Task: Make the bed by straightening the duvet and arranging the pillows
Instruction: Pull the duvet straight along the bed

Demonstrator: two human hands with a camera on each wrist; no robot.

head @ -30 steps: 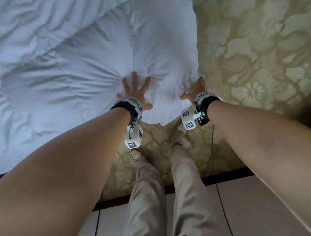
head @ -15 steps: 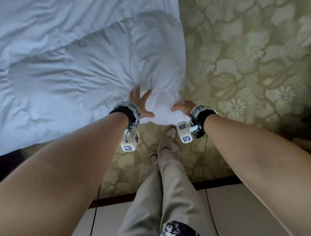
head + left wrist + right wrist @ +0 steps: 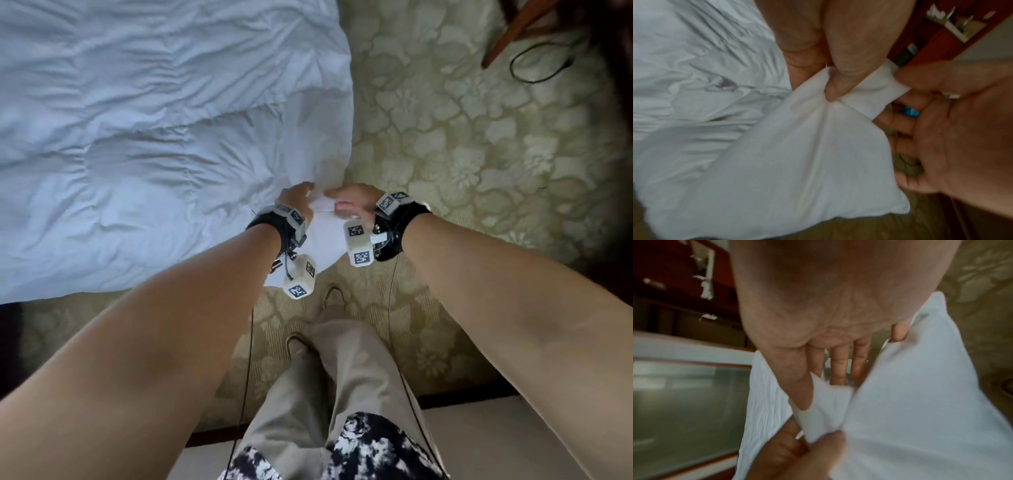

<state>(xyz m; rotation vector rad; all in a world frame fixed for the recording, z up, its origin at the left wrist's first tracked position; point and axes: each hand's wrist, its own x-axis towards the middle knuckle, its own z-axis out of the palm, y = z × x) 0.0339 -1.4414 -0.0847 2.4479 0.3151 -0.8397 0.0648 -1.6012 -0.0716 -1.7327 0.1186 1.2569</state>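
The white duvet [image 3: 137,154] covers the left half of the head view, wrinkled, with its near right corner [image 3: 322,240] lifted off the carpet. My left hand [image 3: 296,202] pinches the corner's fabric between thumb and fingers; the left wrist view shows that pinch [image 3: 828,92] on a bunched fold. My right hand [image 3: 352,202] is right beside it and pinches a small flap of the same corner under its thumb [image 3: 799,389], its other fingers straight. The two hands almost touch. No pillow is in view.
A beige floral carpet [image 3: 479,154] lies to the right of the duvet and under my feet [image 3: 334,298]. A wooden furniture leg [image 3: 507,37] and a black cable [image 3: 541,65] are at the top right. Pale floor tiles [image 3: 479,438] begin behind my legs.
Both hands left their flat, spread press on the duvet corner, drew together and took the corner in a pinch. The corner came toward me and the view shifted back.
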